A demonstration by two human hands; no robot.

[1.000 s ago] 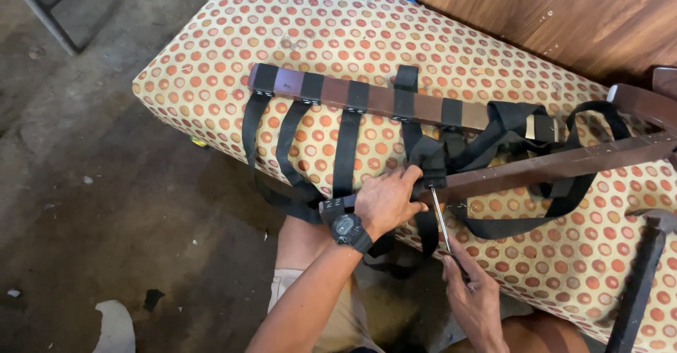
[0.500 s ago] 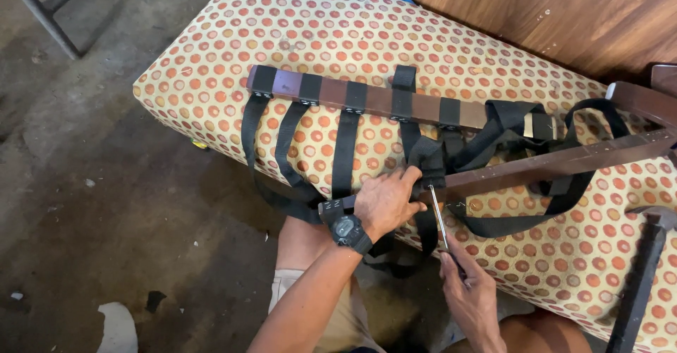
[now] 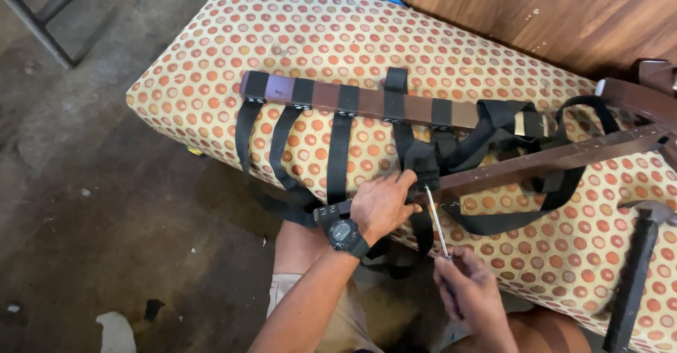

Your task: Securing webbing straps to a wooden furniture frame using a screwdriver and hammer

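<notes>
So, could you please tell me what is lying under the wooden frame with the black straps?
A dotted cushion lies under the wooden frame. The left hand covers part of the near rail.
</notes>
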